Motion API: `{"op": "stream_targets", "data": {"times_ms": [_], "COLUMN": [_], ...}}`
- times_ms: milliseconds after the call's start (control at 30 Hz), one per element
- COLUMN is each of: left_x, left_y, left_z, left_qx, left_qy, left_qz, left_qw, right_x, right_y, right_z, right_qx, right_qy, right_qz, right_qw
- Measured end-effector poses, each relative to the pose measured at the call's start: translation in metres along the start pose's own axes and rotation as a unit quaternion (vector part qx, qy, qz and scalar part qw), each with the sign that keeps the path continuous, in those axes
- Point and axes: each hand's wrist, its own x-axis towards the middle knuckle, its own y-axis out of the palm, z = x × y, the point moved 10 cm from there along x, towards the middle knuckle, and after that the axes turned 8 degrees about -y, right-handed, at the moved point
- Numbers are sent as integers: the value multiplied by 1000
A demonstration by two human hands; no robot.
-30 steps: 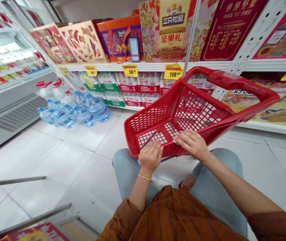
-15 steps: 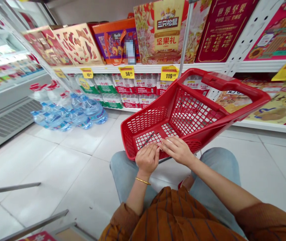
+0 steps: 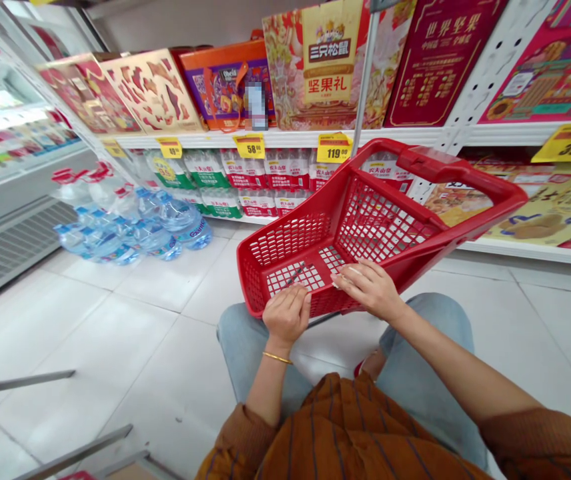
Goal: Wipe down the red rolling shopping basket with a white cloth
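Note:
A red plastic shopping basket (image 3: 380, 220) lies tilted on my knees, its open side facing me and its handle (image 3: 458, 175) up at the right. My left hand (image 3: 287, 315) curls its fingers over the basket's near rim and grips it. My right hand (image 3: 368, 288) rests on the same rim a little further right, with the fingers laid fairly flat and reaching inside. The basket holds nothing that I can see.
Large water bottles (image 3: 130, 223) stand grouped on the white tiled floor at the left. A white shelf (image 3: 285, 137) with yellow price tags carries gift boxes above and packs of bottled water below. A refrigerated case (image 3: 10, 200) lines the left side. Metal bars (image 3: 65, 453) lie at the bottom left.
My right hand slid left along the rim toward the left hand, then moved back right. The basket shifted slightly left in view.

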Motion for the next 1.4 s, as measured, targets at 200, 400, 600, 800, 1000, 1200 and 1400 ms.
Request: {"op": "stream_targets", "data": {"times_ms": [200, 400, 600, 800, 1000, 1200, 1400], "left_x": [3, 4, 8, 9, 10, 12, 12], "left_y": [-8, -18, -11, 12, 10, 9, 9], "left_z": [7, 13, -12, -27, -27, -27, -24], "left_qx": [-2, -4, 67, 61, 31, 10, -3], "left_qy": [3, -22, -68, -42, 1, -1, -10], "left_qz": [-13, -9, -4, 2, -9, -16, -11], "left_qw": [1000, 1000, 995, 997, 999, 1000, 1000], "right_x": [7, 15, 19, 14, 6, 6, -1], "right_y": [1, -1, -1, 3, 2, -1, -13], "right_z": [3, 14, 22, 24, 19, 17, 1], "right_qx": [-12, -16, -17, -32, -36, -65, -66], "right_qy": [21, 39, 53, 23, -9, -33, -18], "right_qz": [14, -10, -37, -47, -45, -38, -39], "right_qw": [1000, 999, 998, 998, 998, 997, 997]}}
